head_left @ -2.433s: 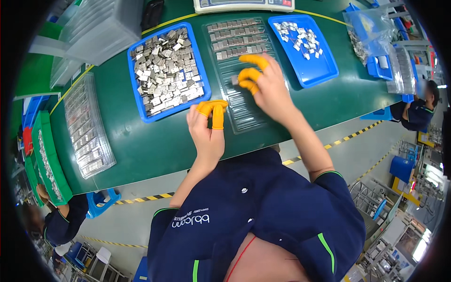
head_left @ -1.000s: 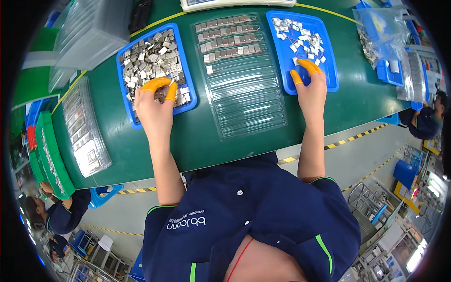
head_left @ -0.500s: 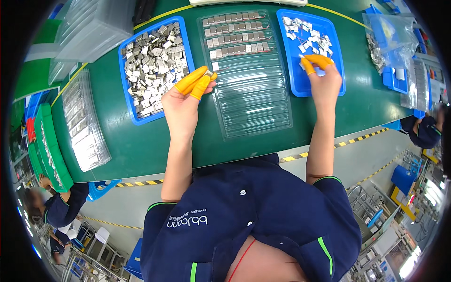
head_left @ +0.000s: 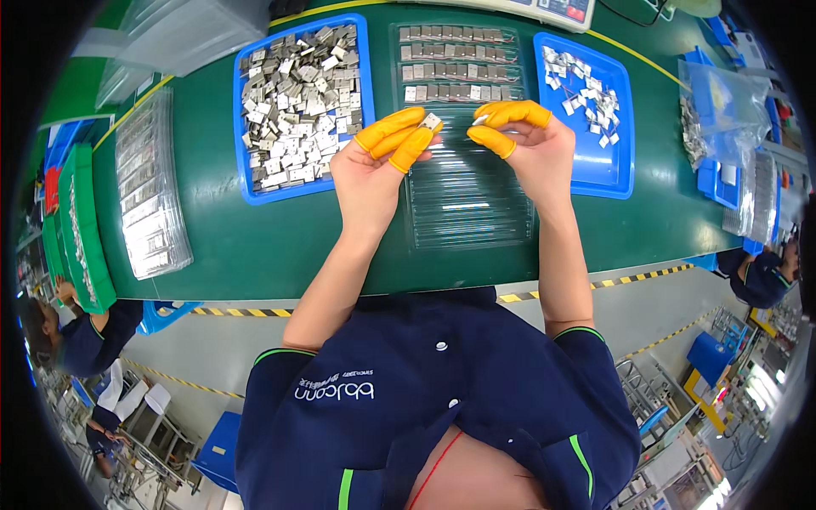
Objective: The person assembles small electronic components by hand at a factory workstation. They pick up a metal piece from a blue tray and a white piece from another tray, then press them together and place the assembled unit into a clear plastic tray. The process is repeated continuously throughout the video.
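Over the clear ribbed plastic tray, my two hands face each other a short distance apart. Yellow finger cots cover several fingertips. My left hand pinches a small silver metal USB plug between thumb and fingers. In the fingertips of my right hand is a small white connector piece, partly hidden. Rows of similar metal plugs, with thin wires at the right end, lie in the upper part of the clear tray. The plug and the white piece are not touching.
A blue bin full of loose metal plugs stands at left. At right, another blue bin holds white pieces. Stacked clear trays and a green bin lie further left. A white device sits at the far edge.
My right hand has come left from the right blue bin, bringing a white piece over the clear tray. My left hand now holds the metal plug closer to it. The view has shifted slightly.
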Demonstrator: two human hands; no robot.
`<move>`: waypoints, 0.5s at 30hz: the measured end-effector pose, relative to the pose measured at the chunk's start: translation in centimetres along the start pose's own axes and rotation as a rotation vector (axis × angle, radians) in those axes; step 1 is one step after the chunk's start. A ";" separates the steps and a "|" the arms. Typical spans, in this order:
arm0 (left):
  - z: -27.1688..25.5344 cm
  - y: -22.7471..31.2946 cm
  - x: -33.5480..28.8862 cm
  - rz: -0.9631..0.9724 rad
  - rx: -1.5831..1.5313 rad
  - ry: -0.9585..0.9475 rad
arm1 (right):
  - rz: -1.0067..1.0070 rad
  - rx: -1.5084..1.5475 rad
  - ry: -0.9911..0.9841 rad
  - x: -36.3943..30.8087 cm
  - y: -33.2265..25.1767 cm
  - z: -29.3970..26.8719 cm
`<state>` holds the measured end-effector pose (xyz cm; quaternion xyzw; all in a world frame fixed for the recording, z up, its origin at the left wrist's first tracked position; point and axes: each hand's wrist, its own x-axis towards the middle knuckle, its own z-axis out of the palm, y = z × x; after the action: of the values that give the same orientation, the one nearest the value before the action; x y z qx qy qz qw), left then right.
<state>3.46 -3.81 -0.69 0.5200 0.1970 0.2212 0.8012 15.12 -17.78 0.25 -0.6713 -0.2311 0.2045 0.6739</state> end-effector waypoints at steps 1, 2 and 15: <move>-0.1 0.2 -0.1 -0.018 0.017 -0.006 | 0.025 0.043 -0.019 0.1 -0.3 0.2; -0.4 0.3 -0.2 -0.042 0.017 -0.012 | 0.101 0.130 -0.017 0.0 -0.5 0.4; -0.5 -0.3 -0.1 -0.026 0.087 -0.009 | 0.288 0.226 -0.040 -0.8 -0.4 1.0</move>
<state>3.17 -3.60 -1.11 0.5527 0.2096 0.1995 0.7815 13.93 -17.47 0.66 -0.6132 -0.1213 0.3370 0.7041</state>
